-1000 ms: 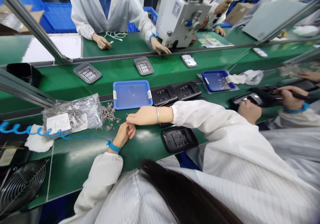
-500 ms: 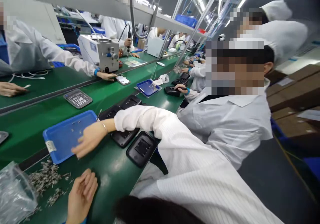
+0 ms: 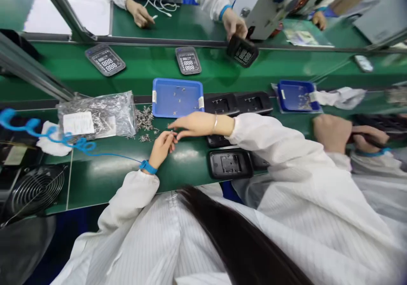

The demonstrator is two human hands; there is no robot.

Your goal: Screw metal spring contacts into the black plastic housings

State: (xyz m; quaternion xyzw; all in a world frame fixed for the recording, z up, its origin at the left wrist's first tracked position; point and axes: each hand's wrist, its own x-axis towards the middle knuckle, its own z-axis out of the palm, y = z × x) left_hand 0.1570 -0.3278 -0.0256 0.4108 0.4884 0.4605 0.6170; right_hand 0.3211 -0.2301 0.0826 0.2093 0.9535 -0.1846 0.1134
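While black plastic housings (image 3: 231,163) crowd the right forearm, the right hand (image 3: 195,124) reaches loosely open to the half-curled left hand (image 3: 163,147); I cannot tell what either holds. Nearby, small metal pieces (image 3: 144,118) lie heaped between a clear plastic bag (image 3: 124,111) of more pieces and a blue tray (image 3: 165,93) holding a few.

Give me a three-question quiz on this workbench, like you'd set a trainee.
1. Multiple choice: at which of the camera wearer's own hands is the blue strap: (a) right, (b) left?
2. True or false: in the picture, the bag lies left of both blue trays.
3. What lies loose between the bag and the nearest tray?

Key: 1: b, left hand. 2: True. 3: Small metal parts.
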